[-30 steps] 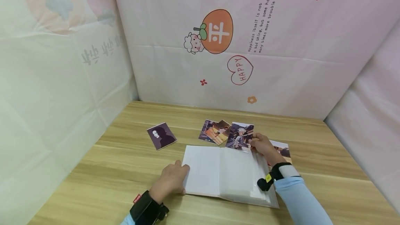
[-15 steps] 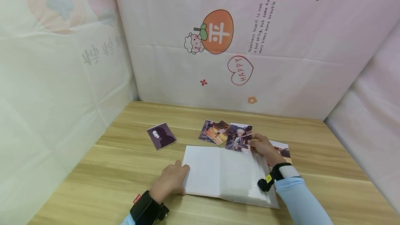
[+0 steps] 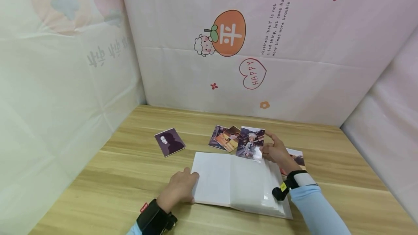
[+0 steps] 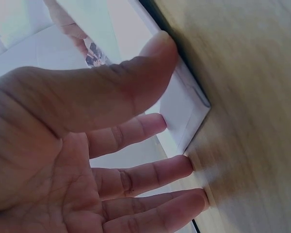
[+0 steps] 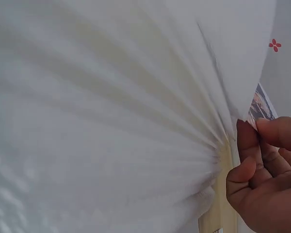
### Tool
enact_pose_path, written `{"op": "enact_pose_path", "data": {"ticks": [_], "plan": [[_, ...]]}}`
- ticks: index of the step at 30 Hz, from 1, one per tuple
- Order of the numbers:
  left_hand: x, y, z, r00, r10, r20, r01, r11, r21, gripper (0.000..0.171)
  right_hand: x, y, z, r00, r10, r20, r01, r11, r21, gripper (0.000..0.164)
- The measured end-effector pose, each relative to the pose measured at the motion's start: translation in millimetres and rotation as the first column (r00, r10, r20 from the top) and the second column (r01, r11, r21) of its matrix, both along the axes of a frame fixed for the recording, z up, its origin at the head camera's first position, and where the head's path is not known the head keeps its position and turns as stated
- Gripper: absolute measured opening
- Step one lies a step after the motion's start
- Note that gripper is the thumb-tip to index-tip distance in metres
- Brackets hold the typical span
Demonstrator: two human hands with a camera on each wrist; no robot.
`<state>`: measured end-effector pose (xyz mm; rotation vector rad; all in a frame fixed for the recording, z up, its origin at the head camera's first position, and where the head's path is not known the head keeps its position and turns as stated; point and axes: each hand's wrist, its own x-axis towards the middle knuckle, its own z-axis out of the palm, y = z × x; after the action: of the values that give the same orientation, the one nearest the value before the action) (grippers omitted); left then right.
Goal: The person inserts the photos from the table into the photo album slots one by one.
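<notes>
An open photo album [image 3: 212, 178] with white pages and clear pocket sleeves [image 3: 248, 180] lies on the table. My left hand [image 3: 180, 186] rests at its left edge; in the left wrist view the thumb [image 4: 155, 63] lies on the album's edge near a corner and the other fingers are nearly straight. My right hand [image 3: 275, 153] pinches the right side of a photo [image 3: 250, 142] of a figure in a pale headdress, standing at the top of the sleeve page. In the right wrist view, thumb and fingertips meet at the photo's edge, with the sleeve spread large in front.
Two overlapping photos [image 3: 225, 139] lie behind the album, partly covered by the held one. A dark portrait photo [image 3: 169, 141] lies at the left. Another photo [image 3: 296, 158] is partly hidden behind the right hand. Printed white cloth [image 3: 183, 75] walls in the wooden table [image 3: 124, 169].
The held photo has risen slightly at the top edge, and a right finger now reaches up along its right side. My left hand and the album stay in place.
</notes>
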<state>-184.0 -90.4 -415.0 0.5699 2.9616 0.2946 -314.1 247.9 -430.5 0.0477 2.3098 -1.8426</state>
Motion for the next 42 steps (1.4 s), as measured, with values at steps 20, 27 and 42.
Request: {"op": "enact_pose_path", "data": {"ticks": [20,27,42], "plan": [[-0.4,-1.1,-1.7,1.000,-0.009,0.007,0.009,1.000,0.005,0.052,-1.4,0.4,-0.2,0.999,0.048,0.013,-0.047,0.998,-0.046,0.077],[-0.1,-0.9,-2.5,1.000,-0.005,0.007,0.005,1.000,0.010,0.052,-1.9,-0.6,-0.7,0.998,0.070,0.005,-0.070,0.997,-0.042,0.075],[-1.3,-0.7,-2.7,1.000,0.000,-0.001,0.000,1.000,0.007,0.052,-0.1,4.0,-1.9,0.997,0.080,0.001,-0.080,0.995,0.064,0.066]]}}
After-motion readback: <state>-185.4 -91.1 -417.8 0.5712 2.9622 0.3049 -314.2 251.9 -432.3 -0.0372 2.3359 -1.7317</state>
